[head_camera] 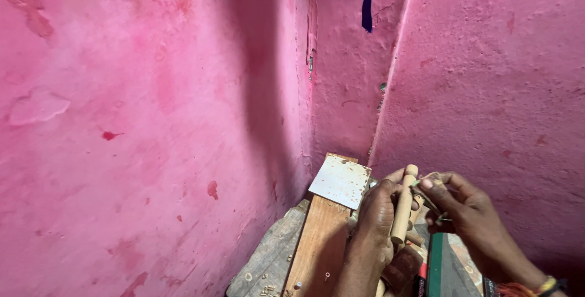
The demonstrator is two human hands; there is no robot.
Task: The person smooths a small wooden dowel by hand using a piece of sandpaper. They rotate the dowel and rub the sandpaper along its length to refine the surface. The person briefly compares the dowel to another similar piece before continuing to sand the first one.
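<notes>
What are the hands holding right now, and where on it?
The left hand grips a pale round wooden dowel around its lower half, held upright. The right hand pinches something small and thin near the dowel's top; what it is cannot be told.

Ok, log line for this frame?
left hand: grips dowel upright | right hand: fingers pinch something small at dowel top | plank below

Moderate, soft indoor light; pink walls (152,120) evenly lit, no glare. Broad dark shadow band runs down left wall toward far corner, widening near wooden plank (320,245). Right wall dims toward lower right edge. Pale metal sheet (341,181) is brightest spot, faint sheen only. Hands sit in shade at bottom edge, detail muted, fingertips slightly soft. Wall texture sharp at centre; mild wide-angle stretching at frame edges. Colours strongly saturated.
</notes>
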